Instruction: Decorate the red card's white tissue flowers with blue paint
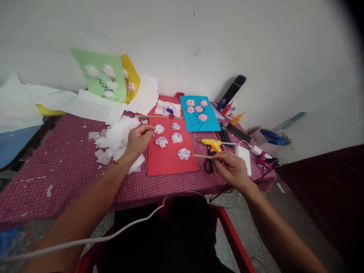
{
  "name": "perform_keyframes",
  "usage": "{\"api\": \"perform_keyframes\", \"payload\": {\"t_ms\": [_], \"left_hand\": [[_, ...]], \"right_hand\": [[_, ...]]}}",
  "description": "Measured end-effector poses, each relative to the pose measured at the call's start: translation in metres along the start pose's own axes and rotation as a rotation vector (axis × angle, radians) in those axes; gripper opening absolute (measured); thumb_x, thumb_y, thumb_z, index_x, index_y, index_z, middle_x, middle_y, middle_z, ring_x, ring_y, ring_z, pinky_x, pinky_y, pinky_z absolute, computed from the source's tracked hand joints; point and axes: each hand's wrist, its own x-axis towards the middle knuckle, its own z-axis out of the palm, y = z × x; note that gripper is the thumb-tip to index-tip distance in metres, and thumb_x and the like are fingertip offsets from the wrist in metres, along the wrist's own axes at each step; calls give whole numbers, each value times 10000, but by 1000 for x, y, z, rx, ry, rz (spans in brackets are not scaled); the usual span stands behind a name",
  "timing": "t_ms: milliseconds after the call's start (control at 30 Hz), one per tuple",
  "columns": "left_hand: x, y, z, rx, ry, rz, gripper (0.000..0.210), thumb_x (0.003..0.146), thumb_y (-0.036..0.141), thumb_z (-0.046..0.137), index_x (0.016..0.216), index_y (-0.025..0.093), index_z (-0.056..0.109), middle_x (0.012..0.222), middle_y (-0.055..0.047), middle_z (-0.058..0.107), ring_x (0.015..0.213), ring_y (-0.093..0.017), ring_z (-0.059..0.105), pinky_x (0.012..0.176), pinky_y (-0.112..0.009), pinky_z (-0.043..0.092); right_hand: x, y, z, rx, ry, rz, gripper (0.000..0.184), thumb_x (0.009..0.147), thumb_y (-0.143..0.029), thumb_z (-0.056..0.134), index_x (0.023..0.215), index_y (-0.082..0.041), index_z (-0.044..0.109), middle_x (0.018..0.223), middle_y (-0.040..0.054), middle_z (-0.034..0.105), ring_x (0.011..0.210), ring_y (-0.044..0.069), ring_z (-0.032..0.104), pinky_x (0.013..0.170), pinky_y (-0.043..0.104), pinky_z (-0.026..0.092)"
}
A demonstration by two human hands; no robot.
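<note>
A red sheet of paper (170, 163) lies on the table with several crumpled white paper flowers with blue specks. My left hand (139, 138) is closed in a pinch at its left edge, fingertips beside the upper-left flower (159, 129); what they hold, if anything, is too small to make out. Between the fingers of my right hand (231, 167) is a thin wooden stick (202, 156), pointing left. Its tip reaches the right edge of the lower-right flower (184, 153). Close to that hand lie a yellow glue gun (212, 143) and black-handled scissors (209, 165).
White tissue pieces (115, 138) are heaped left of the red sheet. A blue sheet with pink flowers (210, 123) lies behind. A green flower sheet (113, 64) leans on the wall. At right are a white power bank (243, 159) and glue bottles (237, 118). A white cable (125, 228) crosses the foreground.
</note>
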Motion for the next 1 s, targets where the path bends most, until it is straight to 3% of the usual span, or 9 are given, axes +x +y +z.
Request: {"api": "perform_keyframes", "payload": {"t_ms": [500,667,833,1000], "left_hand": [[2,-7,-2,-7,7,13,195,799,223,657,912,196,814,718,-10,715,623,-118,584,583,-252,447],[2,-6,-1,-4,4,10,211,794,236,653,923,191,814,717,-3,714,613,-114,577,582,-243,444],[2,-5,-2,-4,12,-8,220,795,249,650,926,190,817,716,-7,713,577,-112,552,545,-239,421],[4,-6,-4,-16,21,1,211,794,257,651,913,195,813,718,-6,717,604,-122,577,559,-239,430]], "right_hand": [[-9,9,7,58,53,124,130,924,-199,649,965,-248,762,918,43,786,822,204,738,764,348,587],[-4,8,4,123,241,335,109,910,-303,698,945,-247,784,875,35,781,759,194,711,705,331,564],[21,18,19,390,335,647,219,877,-401,723,971,-217,796,735,18,725,591,142,618,522,254,473],[52,37,47,888,435,825,222,750,-387,781,854,-194,746,655,-3,663,496,98,528,417,213,363]]}}
